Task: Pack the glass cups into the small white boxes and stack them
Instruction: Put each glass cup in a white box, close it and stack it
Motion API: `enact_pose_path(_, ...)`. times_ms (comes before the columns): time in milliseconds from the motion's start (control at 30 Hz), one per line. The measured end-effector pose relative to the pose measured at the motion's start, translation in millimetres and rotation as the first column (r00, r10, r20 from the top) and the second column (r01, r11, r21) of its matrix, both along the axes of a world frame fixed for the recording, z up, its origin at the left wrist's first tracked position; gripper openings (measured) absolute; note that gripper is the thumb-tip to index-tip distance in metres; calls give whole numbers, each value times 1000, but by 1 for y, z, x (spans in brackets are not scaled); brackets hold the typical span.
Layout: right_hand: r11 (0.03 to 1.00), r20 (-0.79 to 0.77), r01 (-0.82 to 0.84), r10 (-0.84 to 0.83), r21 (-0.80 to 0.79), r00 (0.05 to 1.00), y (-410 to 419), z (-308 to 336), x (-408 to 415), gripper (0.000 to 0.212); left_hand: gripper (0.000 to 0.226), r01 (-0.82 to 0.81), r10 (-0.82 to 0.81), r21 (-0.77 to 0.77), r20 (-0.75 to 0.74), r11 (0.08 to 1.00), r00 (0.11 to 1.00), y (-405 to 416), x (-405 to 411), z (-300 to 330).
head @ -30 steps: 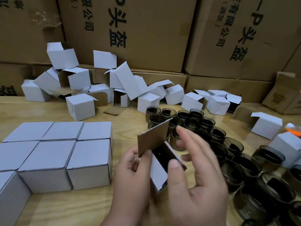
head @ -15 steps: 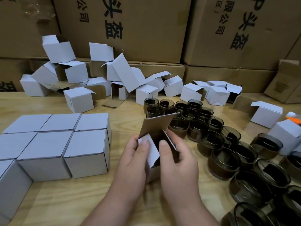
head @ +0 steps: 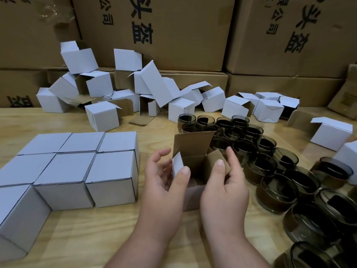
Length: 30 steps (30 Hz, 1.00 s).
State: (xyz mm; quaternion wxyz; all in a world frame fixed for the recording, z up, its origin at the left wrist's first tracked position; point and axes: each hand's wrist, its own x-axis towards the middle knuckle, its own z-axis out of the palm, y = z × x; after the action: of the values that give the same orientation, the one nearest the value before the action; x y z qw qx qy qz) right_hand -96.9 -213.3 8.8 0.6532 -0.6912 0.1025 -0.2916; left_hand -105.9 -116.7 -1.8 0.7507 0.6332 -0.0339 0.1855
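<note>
A small white box [head: 193, 196] stands upright on the wooden table [head: 77, 238] at the centre, its lid and side flaps up. My left hand [head: 164, 182] holds its left side, thumb on the left flap. My right hand [head: 224, 182] holds the right side, thumb on the right flap. The inside of the box looks dark; I cannot tell whether a cup is in it. Several smoky glass cups [head: 278, 192] stand crowded to the right. A block of closed white boxes [head: 77, 169] sits in rows on the left.
A heap of open white boxes [head: 135, 93] lies along the back of the table. More open boxes [head: 330, 132] stand at the right. Large brown cartons [head: 173, 31] form a wall behind.
The box has come down from my hands' tilted hold onto the table and now stands upright. My thumbs have moved onto its two side flaps.
</note>
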Motion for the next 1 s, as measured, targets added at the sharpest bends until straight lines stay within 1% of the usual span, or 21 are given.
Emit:
enact_pose_path(33, 1000, 7, 12, -12, -5, 1000, -1, -2, 1, 39, 39, -3, 3, -21, 8, 1000, 1000, 0, 0, 1)
enact_pose_path(67, 1000, 13, 23, -23, -7, 1000, -1, -2, 1, 39, 31, -2, 3, -38, 13, 999, 1000, 0, 0, 1)
enact_pose_path(133, 999, 15, 40, -39, -17, 999, -1, -1, 2, 31, 25, -15, 15, -58, -3, 998, 1000, 0, -1, 4)
enact_pose_path(233, 999, -18, 36, -36, -31, 999, -2, -1, 3, 30, 30, -60, 57, -83, -40, 995, 998, 2, -2, 7)
enact_pose_path(333, 999, -83, 16, -14, 29, 996, -3, -1, 5, 31, 40, -97, 93, -56, -65, 994, 994, 3, -2, 7)
enact_pose_path(400, 997, -94, 9, -1, 76, 996, -4, -2, 6, 28, 46, -89, 85, -53, -84, 995, 993, 4, -1, 6)
enact_pose_path(533, 991, -111, -1, 15, 131, 994, -3, -2, 7, 22, 50, -70, 78, 47, -191, 996, 979, 6, 2, 3)
enact_pose_path(633, 995, -99, -4, 14, 102, 995, -3, -1, 6, 23, 49, -82, 104, 102, -228, 991, 968, 5, 5, 1)
enact_pose_path(733, 999, -104, 35, -33, 14, 994, -5, -1, 7, 32, 58, -125, 155, 155, -199, 980, 968, 3, 5, 1)
enact_pose_path(833, 999, -103, 33, -36, -36, 994, -5, -2, 8, 37, 47, -193, 218, 205, -106, 960, 970, 1, 4, 0)
enact_pose_path(900, 999, -102, 24, -27, -30, 994, -5, -2, 6, 37, 44, -189, 206, 205, -62, 960, 977, 0, 4, 1)
enact_pose_path(1000, 1000, -130, 20, -17, 16, 991, -5, -1, 6, 36, 45, -103, 115, 193, -54, 976, 992, 1, 2, 1)
